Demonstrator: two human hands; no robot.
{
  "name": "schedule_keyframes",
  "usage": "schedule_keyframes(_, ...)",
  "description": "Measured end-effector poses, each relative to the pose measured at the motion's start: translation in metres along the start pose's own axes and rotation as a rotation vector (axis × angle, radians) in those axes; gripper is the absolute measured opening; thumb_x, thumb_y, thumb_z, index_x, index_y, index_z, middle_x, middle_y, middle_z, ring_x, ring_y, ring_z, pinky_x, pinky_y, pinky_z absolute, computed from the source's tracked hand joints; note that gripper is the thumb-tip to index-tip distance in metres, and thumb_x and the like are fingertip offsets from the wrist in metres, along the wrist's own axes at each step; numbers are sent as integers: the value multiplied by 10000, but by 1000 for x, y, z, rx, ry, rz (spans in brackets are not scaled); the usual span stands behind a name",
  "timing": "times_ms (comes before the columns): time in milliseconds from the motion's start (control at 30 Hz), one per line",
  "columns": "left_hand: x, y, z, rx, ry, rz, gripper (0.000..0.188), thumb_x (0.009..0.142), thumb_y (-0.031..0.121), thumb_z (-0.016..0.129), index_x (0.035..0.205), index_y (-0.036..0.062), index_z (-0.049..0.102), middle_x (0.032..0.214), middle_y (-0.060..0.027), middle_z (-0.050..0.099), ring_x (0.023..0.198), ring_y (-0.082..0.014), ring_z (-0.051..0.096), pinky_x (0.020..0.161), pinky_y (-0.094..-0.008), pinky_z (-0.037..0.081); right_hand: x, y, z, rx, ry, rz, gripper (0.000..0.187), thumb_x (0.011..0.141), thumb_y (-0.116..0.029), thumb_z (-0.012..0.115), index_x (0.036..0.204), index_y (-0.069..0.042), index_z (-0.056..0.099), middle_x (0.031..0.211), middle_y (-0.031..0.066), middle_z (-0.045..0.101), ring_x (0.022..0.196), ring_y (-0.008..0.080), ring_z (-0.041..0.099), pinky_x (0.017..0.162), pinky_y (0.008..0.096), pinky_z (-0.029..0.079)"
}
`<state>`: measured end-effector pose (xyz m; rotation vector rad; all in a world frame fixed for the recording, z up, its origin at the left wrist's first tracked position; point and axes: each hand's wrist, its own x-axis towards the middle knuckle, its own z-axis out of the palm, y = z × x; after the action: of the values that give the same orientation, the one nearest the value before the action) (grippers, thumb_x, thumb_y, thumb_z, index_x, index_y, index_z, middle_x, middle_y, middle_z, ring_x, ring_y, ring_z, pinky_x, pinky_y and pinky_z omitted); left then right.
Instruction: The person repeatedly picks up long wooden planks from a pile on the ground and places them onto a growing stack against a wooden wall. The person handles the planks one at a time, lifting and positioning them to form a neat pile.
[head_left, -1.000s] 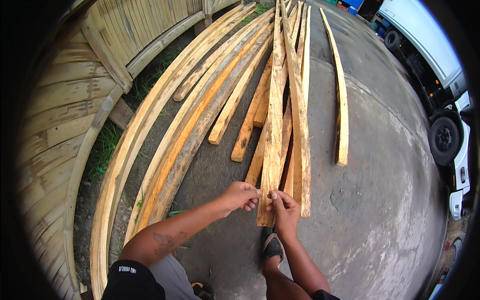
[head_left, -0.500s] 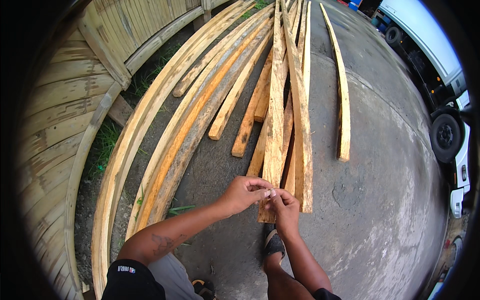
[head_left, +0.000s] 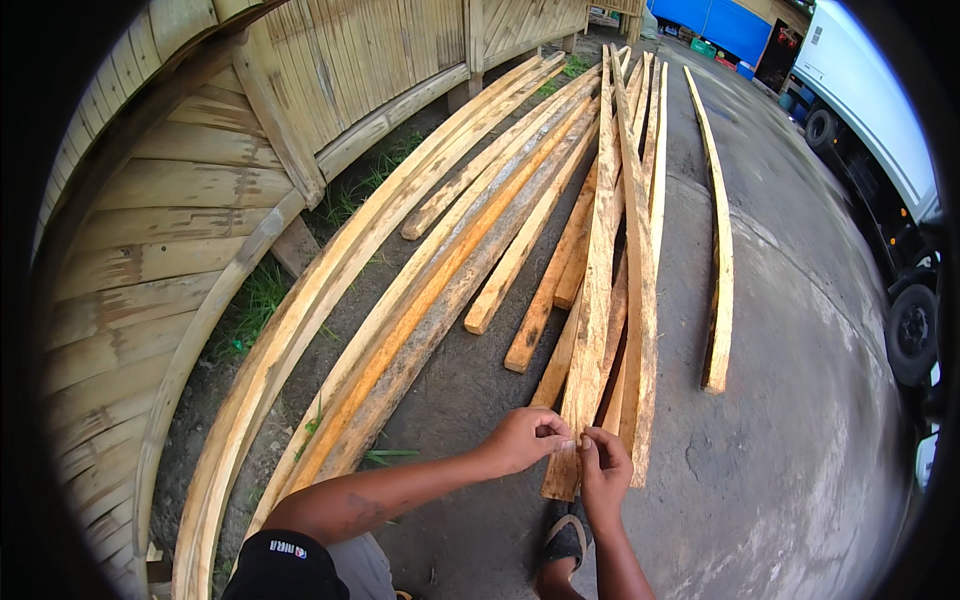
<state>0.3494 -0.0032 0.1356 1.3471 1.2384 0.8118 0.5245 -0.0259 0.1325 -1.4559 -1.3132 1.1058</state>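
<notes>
Over the near end of a long wooden plank [head_left: 592, 330], my two hands are close together with the fingertips pinched. My left hand [head_left: 523, 440] comes in from the left, thumb and index finger pressed together near the plank's middle. Just to its right, my right hand [head_left: 606, 468] holds a like pinch. Whatever lies between the fingertips is too small to name. Beside this plank, a second long plank [head_left: 640, 370] passes behind my right hand, its near end resting low on the right.
More timber pieces [head_left: 400, 340] fan out on the left along a bamboo wall [head_left: 170, 240], with grass [head_left: 255, 300] at its foot. A single lumber piece [head_left: 722, 240] lies apart on the concrete ground [head_left: 800, 400]. A white truck [head_left: 870, 90] stands at the right.
The view has tilted upward, so the planks and hands sit lower and farther right in the picture. My fingertips, touching before, are now slightly apart.
</notes>
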Motion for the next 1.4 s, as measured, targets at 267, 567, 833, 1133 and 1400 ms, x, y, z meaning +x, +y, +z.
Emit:
schedule_keyframes(267,-3,-38,-4,390,-59,69,262,857,109,658,1091,-8,650,1008,-156,644,849,-251,662,775,-365,540,10,31,30,-298,-66,3,855,796,-224,751,1435,90,278,1312,318,490,1202,437,528,1016,441,435)
schedule_keyframes(567,1,-45,-10,429,-121,56,321,853,140,666,1134,-12,632,1013,-162,659,873,-254,672,786,-368,545,11,33,31,-314,-47,-86,832,778,-262,775,1393,72,326,1245,299,544,1139,416,588,960,428,480)
schedule_keyframes(833,-2,-39,-12,403,-169,-5,387,850,157,676,1197,-5,618,966,-143,679,838,-236,681,749,-359,543,8,34,33,-258,-24,-6,794,784,-263,773,1372,67,352,1248,294,541,1128,400,597,955,426,480)
schedule_keyframes(1133,-9,-39,-17,383,-216,-30,437,859,163,677,1250,-11,591,931,-134,686,833,-229,679,752,-358,539,8,31,35,-256,-17,-28,737,807,-266,754,1347,61,374,1203,301,563,1107,408,605,936,435,488)
schedule_keyframes(1400,-8,-36,-18,432,-254,-104,449,839,225,658,1202,-38,625,1003,-197,705,955,-332,684,836,-407,538,14,17,2,-728,-195,-30,643,920,-365,605,1356,61,401,1187,315,567,1069,448,599,911,484,481)
